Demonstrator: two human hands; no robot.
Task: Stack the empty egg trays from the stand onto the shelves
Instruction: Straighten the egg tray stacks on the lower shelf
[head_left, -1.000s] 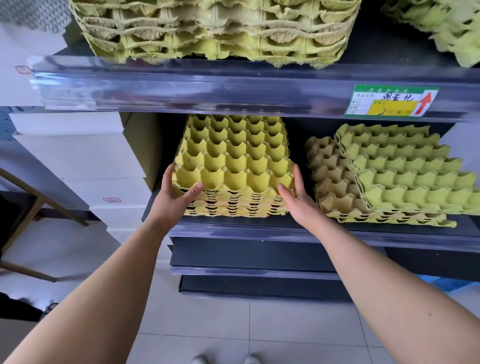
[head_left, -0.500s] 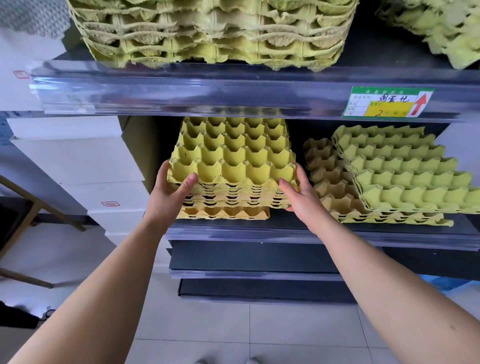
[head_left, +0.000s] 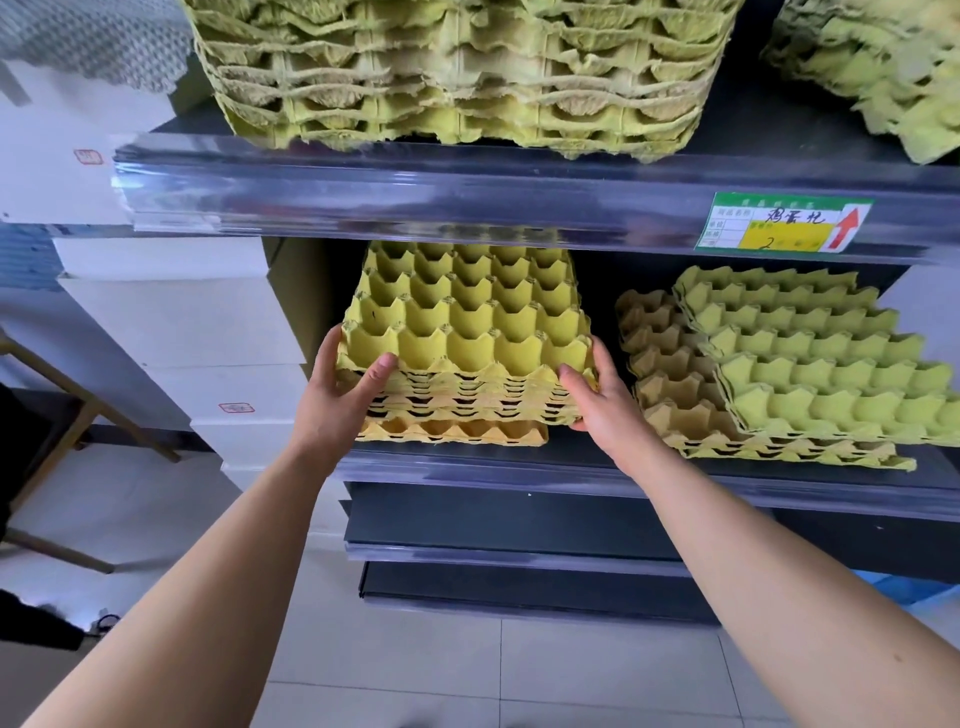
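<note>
- Since a second before, the upper bundle of yellow egg trays (head_left: 467, 322) had come up off the lowest tray (head_left: 452, 431). That single tray stayed flat on the middle shelf (head_left: 571, 475), with its front edge showing below the bundle.
- The left hand (head_left: 337, 410) held the bundle's front left corner, thumb laid over the rim of the corner cup and fingers along the side.
- The right hand (head_left: 605, 410) held the front right corner in the same way, thumb on the front edge and fingers tucked out of view at the side.
- The bundle sat cups-up at the left end of the middle shelf. Its front edge faced the person and its rows ran back under the upper shelf rail (head_left: 415, 192). I could not tell whether it was longer one way.
- A dark gap showed above its rear rows, below the rail.
- To the right, a narrow dark strip of shelf parted it from a tan tray stack (head_left: 670, 384), which was partly covered by a skewed greenish stack (head_left: 810, 364).
- To the left, stacked white boxes (head_left: 176, 312) stood close beside the shelf end.
- The upper shelf carried a thick stack of ragged greenish trays (head_left: 457, 73), and a price label (head_left: 782, 223) sat on the rail.
</note>
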